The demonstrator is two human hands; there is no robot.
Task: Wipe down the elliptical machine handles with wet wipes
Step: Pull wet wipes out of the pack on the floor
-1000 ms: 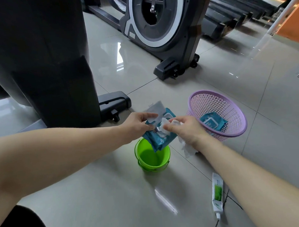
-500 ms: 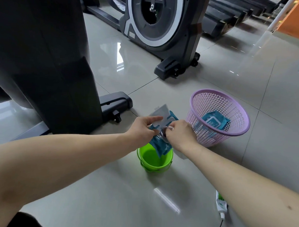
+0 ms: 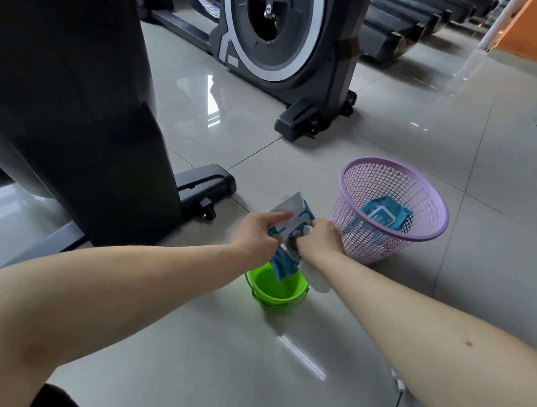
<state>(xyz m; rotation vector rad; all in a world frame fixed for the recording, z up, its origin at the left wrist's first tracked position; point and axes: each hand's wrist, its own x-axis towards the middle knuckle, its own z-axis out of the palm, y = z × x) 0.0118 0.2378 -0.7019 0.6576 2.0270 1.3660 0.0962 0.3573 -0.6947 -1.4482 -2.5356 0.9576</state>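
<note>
Glossy grey tile floor [image 3: 298, 340], orange wall [image 3: 527, 33], white post [image 3: 505, 14]

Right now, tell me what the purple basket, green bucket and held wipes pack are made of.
Purple basket: moulded plastic, seemingly; open lattice wall, matte.
Green bucket: smooth plastic by its look, even bright colour.
Wet wipes pack: thin flexible film, probably plastic; it creases and droops in the left hand.
</note>
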